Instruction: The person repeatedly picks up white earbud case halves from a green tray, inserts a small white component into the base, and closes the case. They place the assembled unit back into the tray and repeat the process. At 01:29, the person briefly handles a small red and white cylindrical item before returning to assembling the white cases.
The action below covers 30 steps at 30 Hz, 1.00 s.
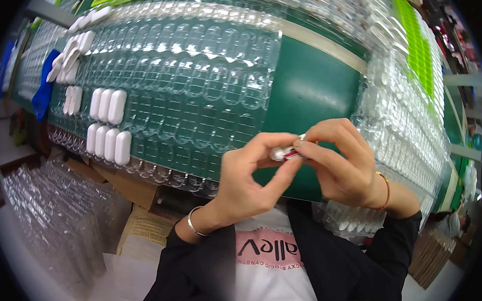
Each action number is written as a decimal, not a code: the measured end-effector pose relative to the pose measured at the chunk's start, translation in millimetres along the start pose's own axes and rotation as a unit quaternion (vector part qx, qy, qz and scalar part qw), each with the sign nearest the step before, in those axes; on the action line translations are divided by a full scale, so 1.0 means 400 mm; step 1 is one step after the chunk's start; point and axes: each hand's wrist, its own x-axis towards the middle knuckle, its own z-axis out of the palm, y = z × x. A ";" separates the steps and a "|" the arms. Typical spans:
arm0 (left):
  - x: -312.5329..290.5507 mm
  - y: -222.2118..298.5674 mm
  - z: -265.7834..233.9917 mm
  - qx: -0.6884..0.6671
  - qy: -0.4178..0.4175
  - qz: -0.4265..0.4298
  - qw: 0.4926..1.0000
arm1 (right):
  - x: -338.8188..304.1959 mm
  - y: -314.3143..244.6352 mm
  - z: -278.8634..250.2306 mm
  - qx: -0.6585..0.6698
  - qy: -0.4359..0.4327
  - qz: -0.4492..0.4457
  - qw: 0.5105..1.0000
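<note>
In front of my chest, over the green tabletop (315, 94), both hands pinch one small white case (278, 153) with a strip of red and dark showing on it. My left hand (253, 175) grips its left end between thumb and fingers. From the other side, my right hand (345, 162) has thumb and fingertips closed on its right end. Fingers hide much of the piece. Left of my hands lies a clear plastic blister tray (200, 102) with rows of oval pockets. Several white oval cases (108, 143) sit in its left end.
More white cases (74, 54) are heaped at the far left, beside a blue cloth-like item (43, 88). Clear trays (403, 126) stack along the right, near bright green strips (415, 45). Bundled clear plastic (52, 217) stands below the table's left front edge.
</note>
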 end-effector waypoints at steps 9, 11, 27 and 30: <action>-0.008 0.058 -0.361 0.674 0.320 0.098 0.659 | -0.025 0.107 0.020 0.016 -0.199 0.239 0.950; 0.014 0.055 -0.425 0.710 0.314 0.072 0.626 | -0.023 0.103 0.016 0.004 -0.202 0.223 0.954; 0.054 0.045 -0.351 0.635 0.279 0.131 0.708 | -0.486 0.032 -0.472 -0.166 0.233 0.530 0.798; 0.017 0.059 -0.217 0.492 0.177 0.144 0.840 | -0.524 -0.033 -0.450 -0.116 0.150 0.604 0.774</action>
